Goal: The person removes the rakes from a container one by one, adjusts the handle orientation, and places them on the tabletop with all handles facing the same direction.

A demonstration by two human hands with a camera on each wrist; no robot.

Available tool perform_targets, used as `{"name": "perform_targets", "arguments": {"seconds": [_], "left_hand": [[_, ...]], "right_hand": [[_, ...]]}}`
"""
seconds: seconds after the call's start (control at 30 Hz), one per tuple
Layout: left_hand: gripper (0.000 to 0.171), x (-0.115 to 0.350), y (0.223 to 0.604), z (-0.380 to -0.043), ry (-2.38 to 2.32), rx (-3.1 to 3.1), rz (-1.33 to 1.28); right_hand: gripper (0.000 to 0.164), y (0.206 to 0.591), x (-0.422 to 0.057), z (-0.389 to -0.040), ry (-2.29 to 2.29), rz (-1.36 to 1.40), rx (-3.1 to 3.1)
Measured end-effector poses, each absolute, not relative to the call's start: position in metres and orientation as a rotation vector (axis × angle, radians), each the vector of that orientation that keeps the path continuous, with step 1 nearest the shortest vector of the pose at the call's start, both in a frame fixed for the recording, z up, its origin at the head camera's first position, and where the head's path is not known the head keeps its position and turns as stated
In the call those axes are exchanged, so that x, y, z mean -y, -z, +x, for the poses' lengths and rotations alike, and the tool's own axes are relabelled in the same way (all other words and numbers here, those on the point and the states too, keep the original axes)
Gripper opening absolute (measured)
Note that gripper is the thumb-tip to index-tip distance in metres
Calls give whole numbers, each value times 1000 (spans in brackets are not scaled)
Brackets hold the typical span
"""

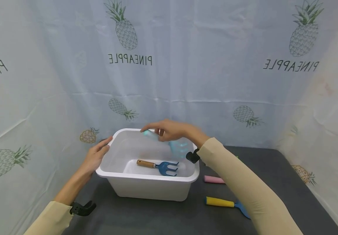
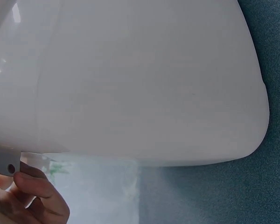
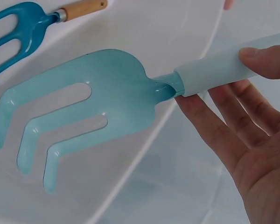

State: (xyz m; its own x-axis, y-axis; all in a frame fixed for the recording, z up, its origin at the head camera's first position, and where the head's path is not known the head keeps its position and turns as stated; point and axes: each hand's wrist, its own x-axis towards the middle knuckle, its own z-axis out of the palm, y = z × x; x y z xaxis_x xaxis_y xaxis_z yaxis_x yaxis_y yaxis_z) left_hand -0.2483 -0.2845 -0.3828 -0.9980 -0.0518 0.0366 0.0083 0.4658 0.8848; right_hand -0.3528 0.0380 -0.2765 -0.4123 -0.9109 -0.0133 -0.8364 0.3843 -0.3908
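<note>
The pale fork (image 3: 105,93) is over the basin (image 1: 146,190), its three bent tines inside the rim toward the right edge, its handle reaching to the far edge; it does not look laid down yet. The right hand (image 1: 170,131) grasps that handle, thumb on one side and fingers against the other. On the basin's floor, toward the near edge and right of the middle, lies a blue fork (image 1: 158,165), tines to the right and wooden handle to the left. If the work is gathering these tools, it seems partway: one is in, one is being held above, and at least two are left outside. The left hand (image 1: 96,155) grips the basin's left edge, fingers curled at the rim, which probably steadies it. The basin stands on the table (image 1: 133,213), against the far edge. Just beyond its right edge lies a pink handle (image 1: 214,179), and nearer the table's near edge a yellow tool (image 1: 220,202) with a blue head. The right sleeve (image 1: 245,182) crosses in front of both and hides their right ends; a bit of green shows behind it, too little to identify. Beyond the far edge hangs a pineapple curtain (image 1: 186,81), leaving little room behind the basin.
</note>
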Motion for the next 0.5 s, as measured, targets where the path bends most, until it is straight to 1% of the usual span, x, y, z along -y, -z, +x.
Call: {"name": "perform_targets", "arguments": {"seconds": [0.1,0.5], "left_hand": [[55,284,383,-248,1579,2640,45],[54,284,383,-250,1568,2638,67]], "right_hand": [[66,264,-43,-348,492,-1617,-2415],[74,218,-61,-321,497,-1670,-2458]]}}
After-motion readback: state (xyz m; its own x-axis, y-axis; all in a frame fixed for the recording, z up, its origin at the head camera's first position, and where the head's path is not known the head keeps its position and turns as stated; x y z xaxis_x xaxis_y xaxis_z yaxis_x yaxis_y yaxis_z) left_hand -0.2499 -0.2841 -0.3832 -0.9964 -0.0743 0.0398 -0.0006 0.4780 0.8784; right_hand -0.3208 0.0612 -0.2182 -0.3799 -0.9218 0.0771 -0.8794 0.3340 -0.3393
